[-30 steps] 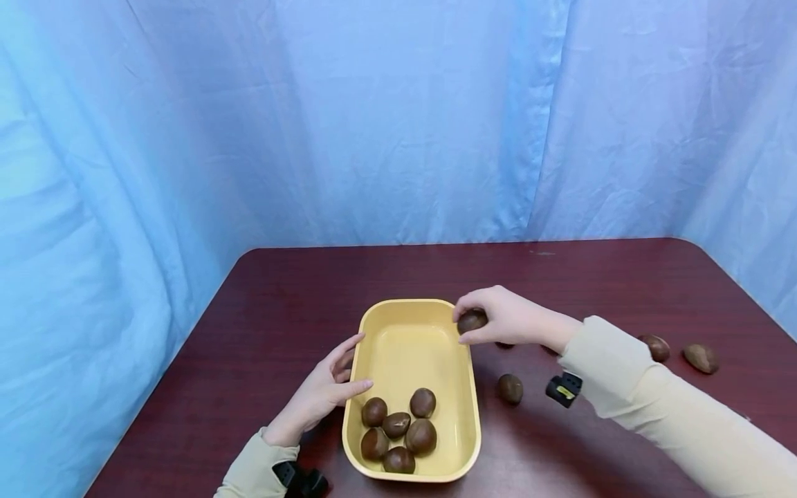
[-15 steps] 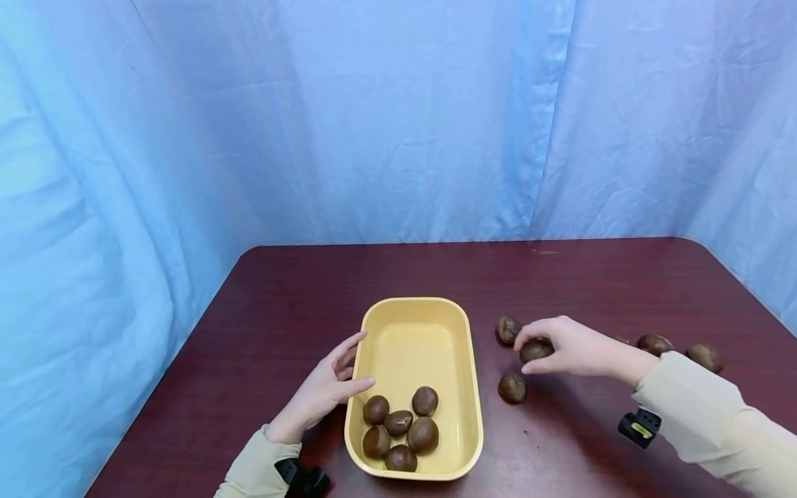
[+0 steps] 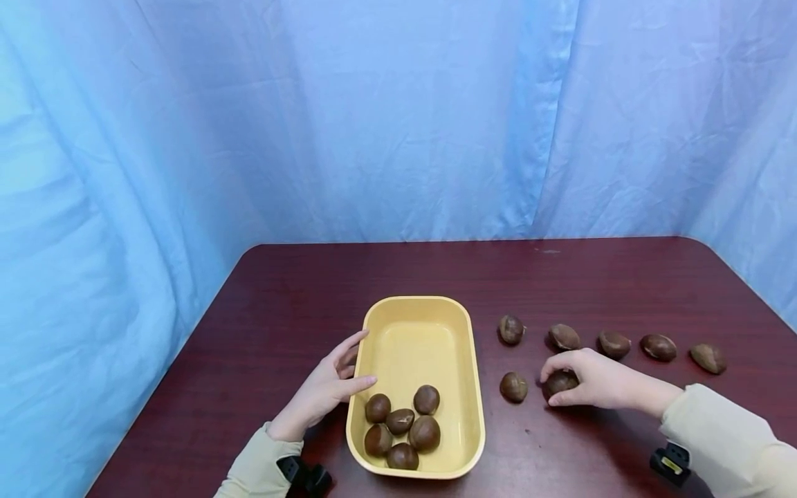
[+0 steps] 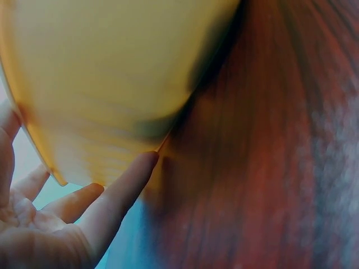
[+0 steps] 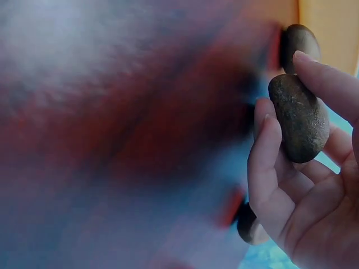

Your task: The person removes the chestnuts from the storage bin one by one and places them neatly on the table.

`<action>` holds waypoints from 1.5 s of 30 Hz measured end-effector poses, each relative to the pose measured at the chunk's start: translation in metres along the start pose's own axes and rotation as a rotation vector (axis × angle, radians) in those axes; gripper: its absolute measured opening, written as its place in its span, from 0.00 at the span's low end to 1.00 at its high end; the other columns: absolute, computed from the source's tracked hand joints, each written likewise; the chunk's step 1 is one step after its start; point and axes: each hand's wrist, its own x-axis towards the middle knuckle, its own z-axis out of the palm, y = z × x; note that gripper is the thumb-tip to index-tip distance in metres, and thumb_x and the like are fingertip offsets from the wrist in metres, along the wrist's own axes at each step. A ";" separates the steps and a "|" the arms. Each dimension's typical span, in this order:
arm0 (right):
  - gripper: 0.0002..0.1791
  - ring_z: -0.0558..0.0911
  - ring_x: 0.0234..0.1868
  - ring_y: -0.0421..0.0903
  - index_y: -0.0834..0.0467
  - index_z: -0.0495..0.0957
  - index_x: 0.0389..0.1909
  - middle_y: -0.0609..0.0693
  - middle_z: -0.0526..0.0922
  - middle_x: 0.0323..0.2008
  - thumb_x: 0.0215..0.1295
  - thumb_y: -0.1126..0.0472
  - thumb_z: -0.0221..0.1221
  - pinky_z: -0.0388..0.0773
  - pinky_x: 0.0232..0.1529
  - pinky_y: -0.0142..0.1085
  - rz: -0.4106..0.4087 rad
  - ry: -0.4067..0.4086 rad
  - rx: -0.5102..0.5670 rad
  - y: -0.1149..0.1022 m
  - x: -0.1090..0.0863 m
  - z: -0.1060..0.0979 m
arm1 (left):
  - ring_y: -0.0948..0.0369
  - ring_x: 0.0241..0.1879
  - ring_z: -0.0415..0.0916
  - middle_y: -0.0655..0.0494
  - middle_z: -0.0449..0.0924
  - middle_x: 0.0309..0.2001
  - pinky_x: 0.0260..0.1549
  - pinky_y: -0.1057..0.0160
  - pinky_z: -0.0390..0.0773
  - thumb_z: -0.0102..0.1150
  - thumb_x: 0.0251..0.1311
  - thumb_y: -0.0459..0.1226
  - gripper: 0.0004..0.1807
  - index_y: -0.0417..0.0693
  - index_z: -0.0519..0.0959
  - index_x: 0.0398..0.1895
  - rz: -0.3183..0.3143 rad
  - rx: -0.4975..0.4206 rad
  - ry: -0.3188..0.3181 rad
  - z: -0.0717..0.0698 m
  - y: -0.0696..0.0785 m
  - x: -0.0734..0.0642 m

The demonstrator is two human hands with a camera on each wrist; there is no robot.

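A yellow tray (image 3: 414, 360) stands on the table, with several brown chestnuts (image 3: 402, 421) grouped at its near end. My left hand (image 3: 330, 377) rests against the tray's left side, thumb over the rim. In the left wrist view, spread fingers (image 4: 120, 199) touch the tray's outer wall. To the tray's right, my right hand (image 3: 588, 377) holds a chestnut (image 3: 560, 384) between thumb and fingers, low over the table. The right wrist view shows this chestnut (image 5: 300, 117) with fingertips around it. Left of it lies another single chestnut (image 3: 513, 387).
Beyond the right hand, a row of chestnuts runs across the dark red table (image 3: 311, 283), from one near the tray (image 3: 510, 330) to one at the far right (image 3: 708, 358). Blue curtains (image 3: 398, 124) hang behind the table and along its sides.
My right hand has carried its chestnut rightward from the tray's right rim and lowered it in front of the row, uncovering the row's chestnuts. The left hand stays at the tray.
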 end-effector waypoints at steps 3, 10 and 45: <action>0.12 0.72 0.37 0.27 0.48 0.79 0.36 0.39 0.81 0.35 0.53 0.52 0.68 0.70 0.33 0.28 -0.017 0.019 -0.014 0.003 -0.002 0.003 | 0.51 0.53 0.73 0.38 0.53 0.71 0.34 0.61 0.80 0.62 0.58 0.31 0.44 0.50 0.49 0.74 -0.001 0.001 0.000 0.000 0.000 0.000; 0.15 0.74 0.38 0.28 0.50 0.79 0.37 0.39 0.81 0.36 0.52 0.49 0.69 0.73 0.34 0.29 0.001 0.017 -0.050 0.004 -0.004 0.002 | 0.53 0.52 0.74 0.38 0.53 0.71 0.32 0.63 0.80 0.62 0.58 0.31 0.44 0.49 0.49 0.74 0.002 -0.003 0.001 0.000 0.000 0.000; 0.15 0.72 0.28 0.35 0.54 0.80 0.39 0.42 0.77 0.31 0.54 0.51 0.68 0.72 0.31 0.31 -0.005 0.019 -0.074 -0.068 0.058 -0.035 | 0.54 0.52 0.75 0.38 0.51 0.72 0.33 0.61 0.81 0.63 0.57 0.32 0.45 0.50 0.49 0.74 0.003 -0.012 -0.010 0.001 0.001 -0.001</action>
